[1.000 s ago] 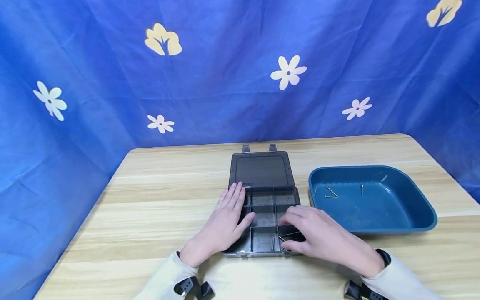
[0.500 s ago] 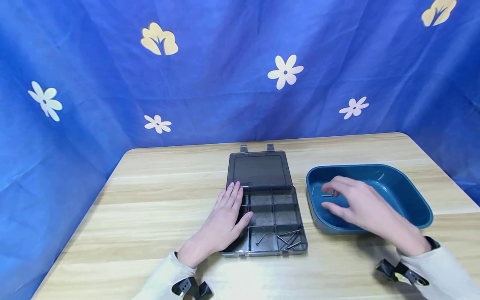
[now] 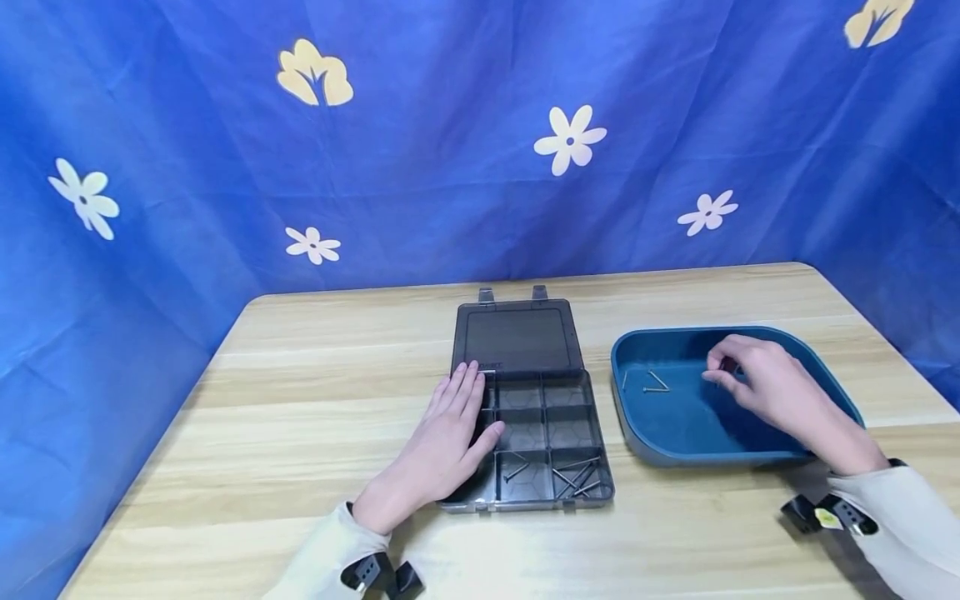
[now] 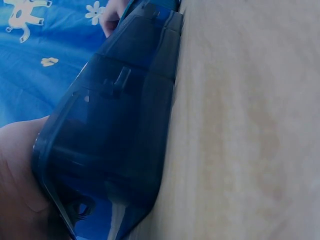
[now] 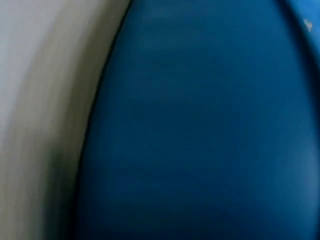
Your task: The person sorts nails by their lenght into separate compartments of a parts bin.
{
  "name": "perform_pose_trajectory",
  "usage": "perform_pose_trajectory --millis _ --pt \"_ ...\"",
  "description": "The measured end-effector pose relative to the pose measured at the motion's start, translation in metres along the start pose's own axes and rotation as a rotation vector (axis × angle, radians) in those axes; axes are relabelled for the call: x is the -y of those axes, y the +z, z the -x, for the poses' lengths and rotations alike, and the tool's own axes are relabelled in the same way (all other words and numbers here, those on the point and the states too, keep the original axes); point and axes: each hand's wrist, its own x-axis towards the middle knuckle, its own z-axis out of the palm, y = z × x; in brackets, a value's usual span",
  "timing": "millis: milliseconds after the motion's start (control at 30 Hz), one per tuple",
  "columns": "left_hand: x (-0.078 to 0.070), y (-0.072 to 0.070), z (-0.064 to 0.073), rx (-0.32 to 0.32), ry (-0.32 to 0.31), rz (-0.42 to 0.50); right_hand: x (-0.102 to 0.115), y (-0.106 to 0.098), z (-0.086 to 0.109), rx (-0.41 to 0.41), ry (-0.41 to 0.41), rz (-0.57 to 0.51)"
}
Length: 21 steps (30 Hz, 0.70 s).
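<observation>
A dark translucent compartment box [image 3: 525,432] lies on the table with its lid [image 3: 517,336] folded back. My left hand [image 3: 442,437] rests flat along its left side, fingers straight. Several metal screws [image 3: 577,477] lie in its front right compartment, and one screw [image 3: 516,472] lies in the front middle one. To the right, my right hand [image 3: 761,383] reaches into a blue plastic bin [image 3: 690,433], thumb and fingers curled together in a pinch on a screw that they mostly cover. Other screws [image 3: 657,383] lie at the bin's left. The right wrist view is blurred.
The wooden table [image 3: 300,400] carries both containers, with a gap between box and bin. A blue curtain [image 3: 420,150] with flower prints hangs behind the table. The bin's raised rim [image 3: 738,457] stands in front of my right hand.
My right hand has moved from the box's front right compartment into the bin, then farther right, and its fingers have drawn together. My left hand stays on the box.
</observation>
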Motion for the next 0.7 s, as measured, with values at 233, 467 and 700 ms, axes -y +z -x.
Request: perform_pose_trajectory --millis 233,467,700 --pt "-0.001 0.001 -0.002 0.019 0.002 -0.001 -0.020 0.008 0.006 0.071 0.088 0.015" --pt "-0.001 0.000 -0.003 0.014 0.002 0.006 -0.022 0.011 0.006 0.209 0.212 -0.012" --pt "0.001 0.000 -0.002 0.004 0.003 0.004 -0.022 0.014 0.004 0.330 0.243 -0.004"
